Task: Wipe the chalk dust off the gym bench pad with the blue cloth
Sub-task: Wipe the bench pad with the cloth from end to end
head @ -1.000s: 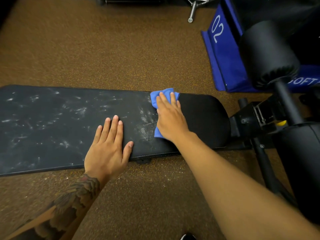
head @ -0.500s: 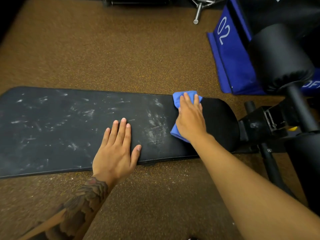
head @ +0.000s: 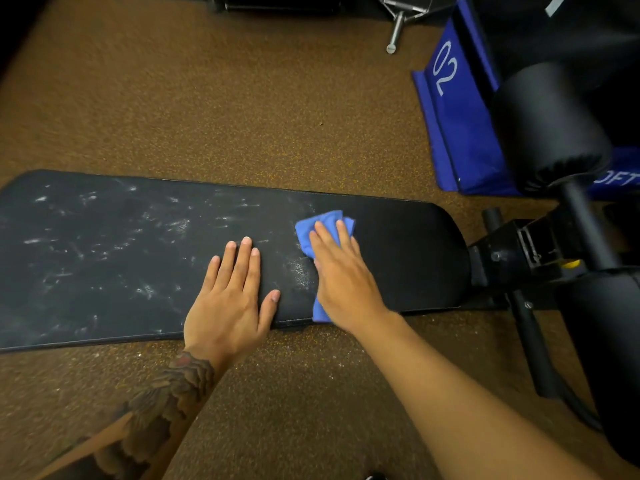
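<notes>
The long black bench pad (head: 104,258) lies across the view, smeared with white chalk dust over its left and middle parts; its right end looks clean and dark. The blue cloth (head: 318,225) lies on the pad right of centre, pressed flat under my right hand (head: 343,275), with cloth showing beyond the fingertips and at the pad's near edge. My left hand (head: 232,299) rests flat on the pad just left of the cloth, fingers apart, holding nothing.
The bench's black frame and joint (head: 519,251) and a black roller pad (head: 550,126) stand at the right. A blue soft box marked 02 (head: 453,109) sits behind them. A metal bar end (head: 393,32) lies at the top. Brown speckled floor (head: 242,98) surrounds the pad.
My right hand has slid the cloth leftward along the pad, closer to my left hand, and a little toward me. The left hand has stayed pressed flat in place.
</notes>
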### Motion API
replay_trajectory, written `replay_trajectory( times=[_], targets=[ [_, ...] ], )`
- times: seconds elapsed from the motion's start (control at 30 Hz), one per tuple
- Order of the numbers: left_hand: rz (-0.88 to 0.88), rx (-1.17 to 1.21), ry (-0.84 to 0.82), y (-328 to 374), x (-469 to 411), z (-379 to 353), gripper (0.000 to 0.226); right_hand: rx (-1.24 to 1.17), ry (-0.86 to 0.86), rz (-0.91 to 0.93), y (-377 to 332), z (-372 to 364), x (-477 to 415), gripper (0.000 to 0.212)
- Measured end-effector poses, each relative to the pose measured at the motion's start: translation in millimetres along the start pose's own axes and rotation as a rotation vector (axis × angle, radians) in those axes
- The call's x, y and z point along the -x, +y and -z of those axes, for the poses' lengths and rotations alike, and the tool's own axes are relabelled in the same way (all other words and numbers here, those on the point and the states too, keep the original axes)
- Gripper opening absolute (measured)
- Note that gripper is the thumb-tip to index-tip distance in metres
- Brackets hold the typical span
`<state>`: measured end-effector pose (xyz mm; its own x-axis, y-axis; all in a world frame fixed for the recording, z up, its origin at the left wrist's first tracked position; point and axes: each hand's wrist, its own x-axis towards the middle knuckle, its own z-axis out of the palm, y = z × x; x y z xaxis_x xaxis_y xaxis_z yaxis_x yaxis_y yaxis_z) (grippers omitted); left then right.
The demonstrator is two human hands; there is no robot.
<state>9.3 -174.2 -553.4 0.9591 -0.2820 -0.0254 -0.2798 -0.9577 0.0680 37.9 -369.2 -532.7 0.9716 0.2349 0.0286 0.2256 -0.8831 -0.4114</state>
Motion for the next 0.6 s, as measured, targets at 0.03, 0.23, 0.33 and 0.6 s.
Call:
replay_trajectory(
  times=[0.03,0.23,0.33,0.6],
  targets=[
    [-0.001,0.002,0.000,0,0,0,0.073,-0.006,0.007,0.003,1,0,15,0.059],
    [-0.004,0.001,0.004,-1,0,-1,0.073,0.005,0.056,-0.124,37,4,28,0.058],
    [-0.005,0.008,0.010,-1,1,-1,0.073,0.073,0.060,-0.195,40,8,-7,0.055],
    [0.000,0.015,0.026,1,1,-1,0.072,0.143,0.029,-0.281,15,11,-80,0.063]
  ],
)
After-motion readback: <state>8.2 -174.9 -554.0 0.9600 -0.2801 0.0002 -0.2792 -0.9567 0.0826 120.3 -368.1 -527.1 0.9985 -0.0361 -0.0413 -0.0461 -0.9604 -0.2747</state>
